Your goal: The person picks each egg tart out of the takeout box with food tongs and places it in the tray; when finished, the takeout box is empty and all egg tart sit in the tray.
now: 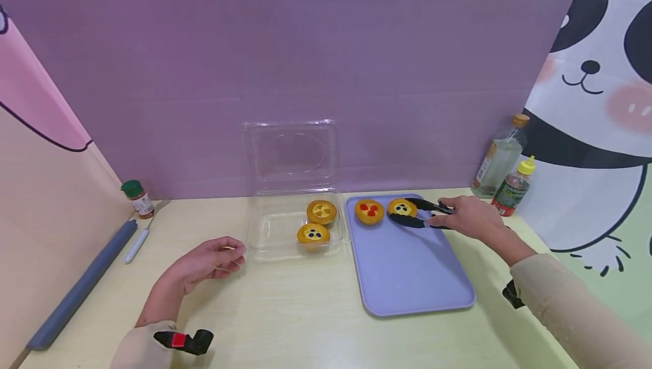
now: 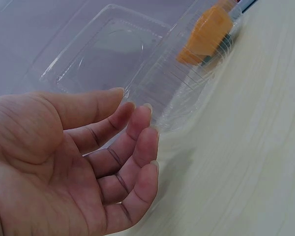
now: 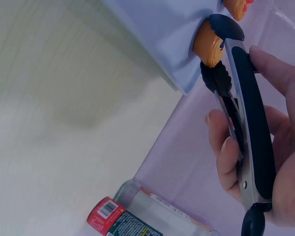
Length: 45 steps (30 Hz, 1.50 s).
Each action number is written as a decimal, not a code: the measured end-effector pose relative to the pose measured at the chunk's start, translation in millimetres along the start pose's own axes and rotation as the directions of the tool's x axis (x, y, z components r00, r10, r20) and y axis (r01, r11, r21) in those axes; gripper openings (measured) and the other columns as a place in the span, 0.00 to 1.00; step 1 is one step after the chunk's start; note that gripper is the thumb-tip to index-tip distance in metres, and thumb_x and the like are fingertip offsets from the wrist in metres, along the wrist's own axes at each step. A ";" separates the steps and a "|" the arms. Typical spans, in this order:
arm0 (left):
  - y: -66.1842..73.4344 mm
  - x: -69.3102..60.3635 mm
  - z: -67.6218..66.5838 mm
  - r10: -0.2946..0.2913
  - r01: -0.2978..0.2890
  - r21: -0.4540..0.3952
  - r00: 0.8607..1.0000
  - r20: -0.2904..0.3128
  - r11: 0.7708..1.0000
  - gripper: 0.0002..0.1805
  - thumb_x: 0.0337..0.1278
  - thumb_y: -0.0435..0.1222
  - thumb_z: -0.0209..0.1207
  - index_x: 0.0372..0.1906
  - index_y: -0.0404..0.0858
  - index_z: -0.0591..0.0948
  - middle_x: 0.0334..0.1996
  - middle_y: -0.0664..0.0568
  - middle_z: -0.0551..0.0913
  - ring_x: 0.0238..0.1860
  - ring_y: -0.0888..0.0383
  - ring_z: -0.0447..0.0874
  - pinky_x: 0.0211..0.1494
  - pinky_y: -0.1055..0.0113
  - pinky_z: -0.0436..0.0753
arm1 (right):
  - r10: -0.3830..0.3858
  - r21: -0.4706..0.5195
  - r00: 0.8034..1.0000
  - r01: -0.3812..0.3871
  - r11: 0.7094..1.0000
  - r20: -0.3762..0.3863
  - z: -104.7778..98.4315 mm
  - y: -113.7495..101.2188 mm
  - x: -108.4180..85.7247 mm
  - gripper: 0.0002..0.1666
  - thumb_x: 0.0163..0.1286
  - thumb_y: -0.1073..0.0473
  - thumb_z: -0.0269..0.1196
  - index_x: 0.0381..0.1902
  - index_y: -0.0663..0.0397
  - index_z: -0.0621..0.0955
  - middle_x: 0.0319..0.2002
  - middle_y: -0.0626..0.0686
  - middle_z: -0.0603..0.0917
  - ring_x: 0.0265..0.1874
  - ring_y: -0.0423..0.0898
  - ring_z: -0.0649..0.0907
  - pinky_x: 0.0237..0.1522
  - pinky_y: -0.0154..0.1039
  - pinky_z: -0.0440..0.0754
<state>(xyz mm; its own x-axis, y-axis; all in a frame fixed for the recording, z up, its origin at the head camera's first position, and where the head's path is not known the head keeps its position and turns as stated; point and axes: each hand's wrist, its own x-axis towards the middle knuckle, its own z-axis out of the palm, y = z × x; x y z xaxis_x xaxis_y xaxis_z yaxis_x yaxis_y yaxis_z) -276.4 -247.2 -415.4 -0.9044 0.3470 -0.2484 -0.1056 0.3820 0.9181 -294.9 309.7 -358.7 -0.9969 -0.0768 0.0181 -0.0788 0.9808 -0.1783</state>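
Note:
My right hand (image 1: 472, 217) grips black-and-silver tongs (image 3: 253, 123). Their black tips lie on either side of an egg tart with dark berries (image 1: 401, 207) at the far right of the lilac tray (image 1: 407, 278). Left of it on the tray sits a tart with red pieces (image 1: 369, 211). At the front left corner of a clear plastic clamshell box (image 1: 275, 230), the thumb and index finger of my left hand (image 1: 216, 256) pinch its edge; the other fingers curl loosely. Inside the open box are a tart with a pale cross pattern (image 1: 321, 211) and another berry tart (image 1: 313, 234).
Two bottles, one with a cork-coloured cap (image 1: 501, 159) and one with a yellow cap (image 1: 514, 188), stand behind the right hand. A green-lidded jar (image 1: 137, 198), a white-handled fork (image 1: 136, 245) and a long blue-grey roll (image 1: 84, 287) lie along the left side.

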 end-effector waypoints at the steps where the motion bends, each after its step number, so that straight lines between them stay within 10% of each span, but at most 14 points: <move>1: 0.6 -0.1 0.1 -0.001 0.001 0.000 1.000 -0.002 1.000 0.20 0.74 0.41 0.53 0.58 0.30 0.72 0.42 0.50 0.83 0.42 0.56 0.81 0.46 0.63 0.81 | 0.002 0.001 1.000 -0.002 1.000 0.003 -0.3 -0.1 0.0 0.50 0.59 0.27 0.65 0.70 0.52 0.74 0.31 0.53 0.87 0.25 0.46 0.80 0.17 0.41 0.69; 45: -1.1 0.9 0.7 0.008 -0.008 0.002 1.000 0.006 1.000 0.18 0.75 0.41 0.53 0.57 0.31 0.73 0.41 0.51 0.83 0.41 0.56 0.81 0.45 0.63 0.81 | -0.006 0.028 0.998 0.008 1.000 -0.063 -18.3 -10.1 -10.1 0.58 0.54 0.21 0.65 0.72 0.52 0.71 0.51 0.61 0.86 0.37 0.55 0.86 0.19 0.41 0.71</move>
<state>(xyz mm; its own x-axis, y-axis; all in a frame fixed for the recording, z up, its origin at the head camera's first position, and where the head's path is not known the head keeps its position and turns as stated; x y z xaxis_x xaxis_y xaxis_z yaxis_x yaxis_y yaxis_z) -276.8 -246.7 -416.8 -0.9025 0.3554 -0.2433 -0.0979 0.3808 0.9194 -283.9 303.9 -339.0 -0.9942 -0.0713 0.0810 -0.0867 0.9748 -0.2055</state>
